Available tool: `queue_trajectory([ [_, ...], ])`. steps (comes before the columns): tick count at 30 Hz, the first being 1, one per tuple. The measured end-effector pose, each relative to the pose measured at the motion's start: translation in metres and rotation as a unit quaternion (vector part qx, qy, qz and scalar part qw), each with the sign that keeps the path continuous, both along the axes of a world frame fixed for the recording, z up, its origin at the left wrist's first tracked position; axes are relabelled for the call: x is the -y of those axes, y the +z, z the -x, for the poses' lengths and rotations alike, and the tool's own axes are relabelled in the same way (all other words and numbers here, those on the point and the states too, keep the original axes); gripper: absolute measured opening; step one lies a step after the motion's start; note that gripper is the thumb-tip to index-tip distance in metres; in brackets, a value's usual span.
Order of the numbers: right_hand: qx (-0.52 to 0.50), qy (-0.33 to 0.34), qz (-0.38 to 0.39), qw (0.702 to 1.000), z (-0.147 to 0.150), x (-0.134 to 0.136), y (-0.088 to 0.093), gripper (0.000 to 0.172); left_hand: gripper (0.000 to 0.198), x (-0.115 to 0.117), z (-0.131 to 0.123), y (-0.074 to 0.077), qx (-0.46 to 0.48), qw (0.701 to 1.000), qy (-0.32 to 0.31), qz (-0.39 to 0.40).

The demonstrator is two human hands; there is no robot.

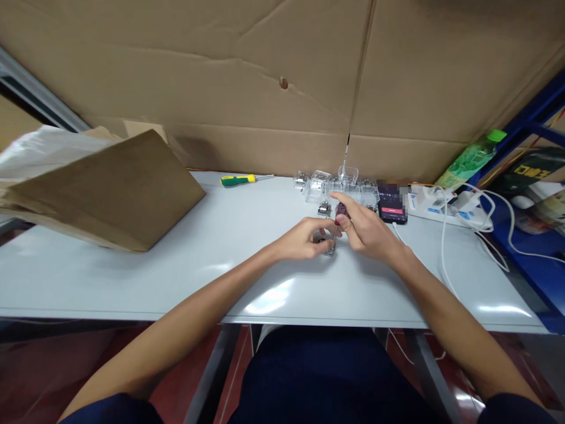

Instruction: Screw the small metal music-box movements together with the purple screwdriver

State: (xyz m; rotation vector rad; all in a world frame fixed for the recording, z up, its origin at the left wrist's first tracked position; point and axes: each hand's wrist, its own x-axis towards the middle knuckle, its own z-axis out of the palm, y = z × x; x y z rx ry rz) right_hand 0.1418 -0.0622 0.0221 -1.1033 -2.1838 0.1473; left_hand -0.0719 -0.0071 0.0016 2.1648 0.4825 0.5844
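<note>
Left hand [302,238] is curling around a small metal piece [329,251], gripping it low over the middle of the table, with the fingers covering most of it, so I can't really tell what the part is. Right hand [366,229] is pinching a dark red-handled screwdriver [341,213] between thumb and fingers, with the shaft angling down toward that metal piece. The tip is hidden behind the fingers, so I can't tell if it's touching.

Just past the hands, a cluster of clear plastic boxes [320,187] is sitting at the far edge of the table [132,277]. They're see-through but glary, so I can't make out much inside them. A thin dark-tipped rod [346,154] is sticking up from behind them, and I can't tell if it's standing in one. Another metal piece [324,208] is lying just in front of the boxes, and one more [301,180] is sitting at their left end.

Further left, a green-and-yellow screwdriver [238,179] is lying on the table, next to a big brown paper bag [106,194]. Off to the right, a phone [392,206] is showing a timer beside a white power strip [430,203] with white cables [442,247] trailing from it, and a green-capped bottle [470,159] is leaning near a blue shelf [529,112]. Cardboard [198,70] is covering the wall behind.
</note>
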Motion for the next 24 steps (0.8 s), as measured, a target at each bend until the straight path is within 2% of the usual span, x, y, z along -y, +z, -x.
queue_trajectory([
  [5, 0.008, 0.021, -0.005, 1.000, 0.0005, -0.0006, -0.0011, 0.055, 0.018, -0.0033, 0.0008, -0.0017, 0.029, 0.999, 0.000, 0.026],
  [13, -0.017, 0.013, -0.060, 0.998, 0.0039, 0.0016, 0.0005, 0.048, 0.019, 0.0009, -0.0015, -0.0034, 0.032, 0.997, 0.055, -0.039],
  [21, -0.024, 0.003, -0.060, 0.998, 0.0045, 0.0046, 0.0002, 0.043, 0.015, 0.0042, -0.0022, -0.0014, 0.048, 0.999, 0.010, -0.006],
  [24, -0.023, 0.006, -0.055, 0.998, 0.0046, 0.0042, -0.0001, 0.046, 0.015, 0.0047, -0.0033, -0.0047, 0.062, 0.997, 0.049, -0.014],
])
